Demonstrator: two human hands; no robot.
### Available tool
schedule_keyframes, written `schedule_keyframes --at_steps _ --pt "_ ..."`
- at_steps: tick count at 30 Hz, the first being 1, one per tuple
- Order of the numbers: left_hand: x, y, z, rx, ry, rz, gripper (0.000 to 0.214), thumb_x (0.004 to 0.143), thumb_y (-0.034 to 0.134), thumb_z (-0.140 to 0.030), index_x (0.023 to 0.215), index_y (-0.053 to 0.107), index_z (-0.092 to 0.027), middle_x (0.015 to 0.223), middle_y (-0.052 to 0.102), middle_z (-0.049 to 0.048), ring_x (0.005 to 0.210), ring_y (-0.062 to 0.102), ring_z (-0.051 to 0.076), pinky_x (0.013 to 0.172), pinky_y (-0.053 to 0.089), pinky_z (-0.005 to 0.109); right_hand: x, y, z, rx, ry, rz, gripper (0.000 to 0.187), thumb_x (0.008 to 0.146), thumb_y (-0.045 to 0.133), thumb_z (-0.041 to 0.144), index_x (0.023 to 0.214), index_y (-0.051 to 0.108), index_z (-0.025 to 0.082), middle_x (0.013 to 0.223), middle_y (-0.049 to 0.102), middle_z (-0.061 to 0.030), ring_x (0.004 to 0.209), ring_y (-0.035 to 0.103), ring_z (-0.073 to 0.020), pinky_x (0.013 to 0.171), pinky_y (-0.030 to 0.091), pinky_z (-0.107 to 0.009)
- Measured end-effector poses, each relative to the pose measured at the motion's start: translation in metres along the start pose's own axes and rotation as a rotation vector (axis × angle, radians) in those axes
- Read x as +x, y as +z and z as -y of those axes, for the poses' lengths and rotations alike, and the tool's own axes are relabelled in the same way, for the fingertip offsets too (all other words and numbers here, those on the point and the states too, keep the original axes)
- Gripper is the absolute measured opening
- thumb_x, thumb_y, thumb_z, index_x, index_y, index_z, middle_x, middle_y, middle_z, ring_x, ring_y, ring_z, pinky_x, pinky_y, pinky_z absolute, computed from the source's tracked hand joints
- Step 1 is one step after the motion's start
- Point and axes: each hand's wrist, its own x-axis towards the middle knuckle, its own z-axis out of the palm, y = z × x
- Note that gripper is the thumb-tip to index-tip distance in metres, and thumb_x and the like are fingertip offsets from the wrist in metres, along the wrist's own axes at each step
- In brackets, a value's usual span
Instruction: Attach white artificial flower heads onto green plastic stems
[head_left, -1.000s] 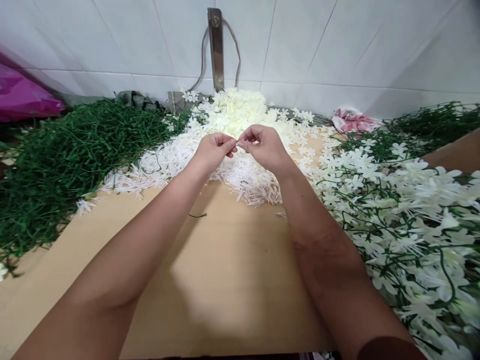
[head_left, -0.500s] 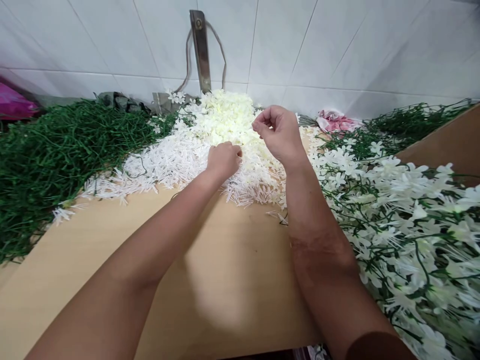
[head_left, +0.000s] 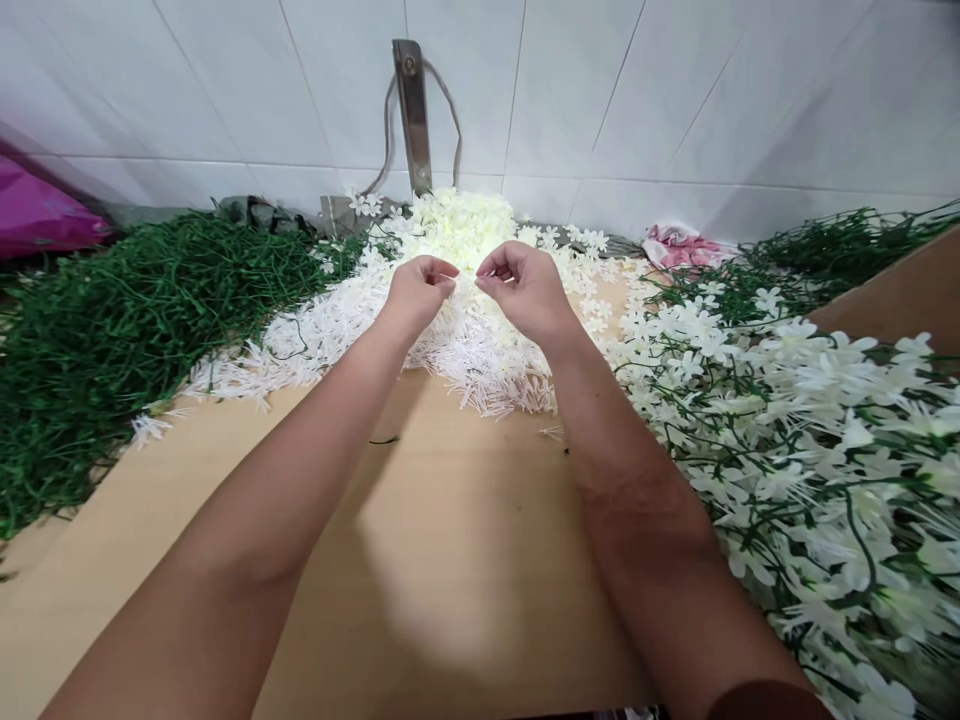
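My left hand (head_left: pixel 417 294) and my right hand (head_left: pixel 523 289) are raised side by side over a heap of small white plastic flower centres (head_left: pixel 420 345) on a tan wooden table (head_left: pixel 465 560). Both hands are closed in a pinch, fingertips a short gap apart. Each seems to pinch a tiny white piece, too small to name. Behind them lies a mound of cream fabric petals (head_left: pixel 465 225).
A big pile of green plastic stems (head_left: pixel 127 320) fills the left. Finished white flowers on green stems (head_left: pixel 810 440) cover the right. A metal bracket with cord (head_left: pixel 412 115) hangs on the white tiled wall. A pink bag (head_left: pixel 37 215) and pink cloth (head_left: pixel 679 245) lie at the back.
Half a second ago my left hand was down in the white heap and my right was held higher. Now both are level again, pinched close together.
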Motion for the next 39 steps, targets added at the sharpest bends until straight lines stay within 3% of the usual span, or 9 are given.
schedule_keyframes --at_steps 6,12,20,29,33,39 --pt "-0.013 -0.006 -0.006 -0.282 -0.2 0.11 0.016 0.061 0.061 -0.005 0.074 0.058 -0.014 0.061 0.054 -0.0038 0.055 0.048 0.006 0.056 0.033 0.022 -0.004 0.017 -0.006 0.074 0.036 -0.03 0.007 0.075 0.056 0.014 0.073 0.052 0.019 0.073 0.056 0.0003 0.069 0.052 -0.0109 0.065 0.044 -0.028" --pt "-0.019 -0.016 -0.006 -0.415 -0.31 0.131 0.018 0.062 0.067 -0.007 0.073 0.056 -0.015 0.058 0.054 -0.0048 0.055 0.053 0.006 0.054 0.035 0.02 -0.006 0.024 -0.006 0.103 0.039 -0.076 0.006 0.076 0.056 0.015 0.073 0.052 0.019 0.076 0.057 -0.0003 0.076 0.054 -0.012 0.068 0.047 -0.028" --pt "-0.018 -0.021 0.004 -0.523 -0.361 0.105 0.017 0.065 0.066 -0.005 0.073 0.057 -0.015 0.056 0.055 -0.0055 0.054 0.056 0.006 0.052 0.037 0.018 -0.006 0.034 -0.011 0.208 0.009 -0.096 0.004 0.078 0.053 0.018 0.077 0.05 0.019 0.082 0.057 -0.0019 0.082 0.056 -0.0123 0.076 0.05 -0.029" --pt "-0.021 -0.023 0.004 -0.552 -0.398 0.124 0.015 0.071 0.059 -0.002 0.079 0.062 -0.014 0.057 0.058 -0.0038 0.052 0.055 0.005 0.053 0.042 0.018 -0.011 0.039 -0.013 0.003 -0.07 -0.105 0.005 0.079 0.051 0.015 0.077 0.049 0.02 0.087 0.056 -0.0038 0.087 0.056 -0.0151 0.074 0.049 -0.03" --pt "-0.021 -0.023 0.006 -0.515 -0.381 0.117 0.014 0.069 0.062 -0.002 0.077 0.063 -0.014 0.057 0.058 -0.0039 0.05 0.053 0.004 0.053 0.041 0.017 -0.014 0.039 -0.011 -0.031 -0.112 -0.119 0.006 0.078 0.051 0.013 0.077 0.05 0.02 0.09 0.054 -0.0056 0.089 0.054 -0.0159 0.069 0.05 -0.028" --pt "-0.023 -0.022 0.009 -0.449 -0.336 0.131 0.014 0.06 0.071 -0.008 0.07 0.062 -0.013 0.056 0.059 -0.0039 0.051 0.052 0.005 0.051 0.036 0.017 -0.015 0.044 -0.017 -0.033 -0.23 -0.132 0.005 0.077 0.052 0.013 0.076 0.051 0.018 0.089 0.052 -0.0064 0.088 0.054 -0.0175 0.075 0.051 -0.034"
